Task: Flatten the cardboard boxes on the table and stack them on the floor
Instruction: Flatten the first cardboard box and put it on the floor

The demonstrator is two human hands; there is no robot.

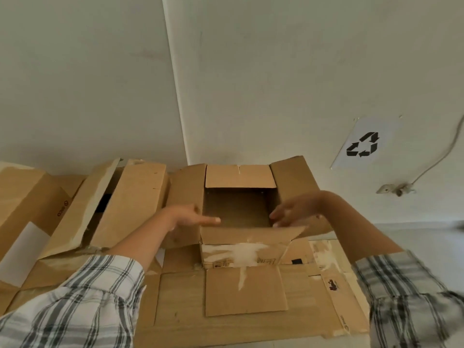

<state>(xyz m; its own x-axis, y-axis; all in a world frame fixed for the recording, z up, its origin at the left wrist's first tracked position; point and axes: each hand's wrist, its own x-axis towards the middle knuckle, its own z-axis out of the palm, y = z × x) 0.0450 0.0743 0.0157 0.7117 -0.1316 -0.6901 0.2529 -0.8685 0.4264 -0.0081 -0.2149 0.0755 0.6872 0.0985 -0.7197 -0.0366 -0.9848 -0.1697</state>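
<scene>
An open brown cardboard box point(241, 237) stands in the middle with all its top flaps spread outward and torn tape marks on its near wall. My left hand point(190, 217) hovers at the box's left rim, fingers stretched over the opening. My right hand point(293, 212) is at the right rim, fingers apart and blurred. Neither hand clearly grips anything. The box rests on a flattened sheet of cardboard point(313, 310). Two other boxes point(130, 204) point(27, 199) stand to the left, the nearer one partly open.
A white wall corner rises behind the boxes. A paper sheet with a recycling symbol point(364, 144) hangs on the wall at the right, above a socket with a cable point(396, 188). Grey floor point(426, 237) shows at the right.
</scene>
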